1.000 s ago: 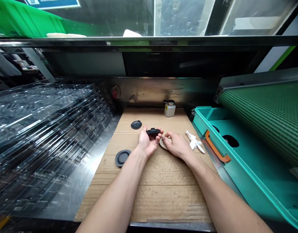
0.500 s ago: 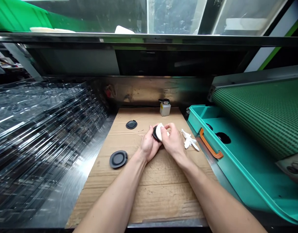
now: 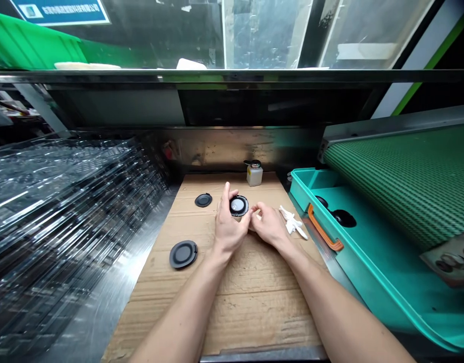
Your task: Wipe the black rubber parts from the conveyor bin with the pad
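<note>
My left hand point(image 3: 229, 227) grips a round black plastic lid point(image 3: 239, 205) by its edge, thumb at the lower right and fingers on the left. The lid is tilted toward me, showing a raised ring and a pale, shiny centre. My right hand point(image 3: 268, 224) is closed in a pinch beside the left thumb, at the lid's lower right; what its fingers hold is hidden. Two similar lids lie left of my hands on the cardboard: a small black lid point(image 3: 203, 200) farther off and a larger dark lid point(image 3: 183, 254) nearer.
A white bottle with a dark cap point(image 3: 255, 174) stands at the back of the cardboard point(image 3: 262, 302). Crumpled white cloth or glove point(image 3: 293, 222) lies right. Beyond it are a teal bin point(image 3: 383, 272) with black parts and a green conveyor point(image 3: 405, 176). Clear plastic trays point(image 3: 76, 201) are stacked left.
The white round piece pressed on the lid by my right hand is out of sight. My left hand has turned the lid, so its ringed face shows. The head view has tilted up slightly.
</note>
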Demonstrator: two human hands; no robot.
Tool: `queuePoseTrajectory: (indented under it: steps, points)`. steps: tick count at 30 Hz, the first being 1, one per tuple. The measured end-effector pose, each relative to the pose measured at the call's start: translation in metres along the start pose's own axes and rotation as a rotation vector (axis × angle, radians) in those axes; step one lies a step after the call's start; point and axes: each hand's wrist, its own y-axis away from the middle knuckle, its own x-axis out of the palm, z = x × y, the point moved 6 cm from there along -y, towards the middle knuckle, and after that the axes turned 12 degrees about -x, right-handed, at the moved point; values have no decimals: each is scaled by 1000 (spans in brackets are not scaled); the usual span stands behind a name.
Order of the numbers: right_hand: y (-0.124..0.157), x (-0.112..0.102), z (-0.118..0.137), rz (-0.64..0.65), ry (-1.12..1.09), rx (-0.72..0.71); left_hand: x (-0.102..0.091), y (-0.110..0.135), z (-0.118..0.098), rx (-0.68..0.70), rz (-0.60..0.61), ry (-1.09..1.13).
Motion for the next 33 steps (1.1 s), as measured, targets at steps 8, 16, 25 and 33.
queuePoseTrajectory:
  steps: [8,16,25,33]
  points:
    - [3,9,6,107,88,-33,0,5,-11,116,-17,-112]
    - [4,10,6,126,132,-6,2,0,1,-65,48,103]
    - [5,13,-2,89,166,78,-59,1,6,-496,114,181]
    - [6,14,0,120,159,81,-177,55,20,-697,199,-278]
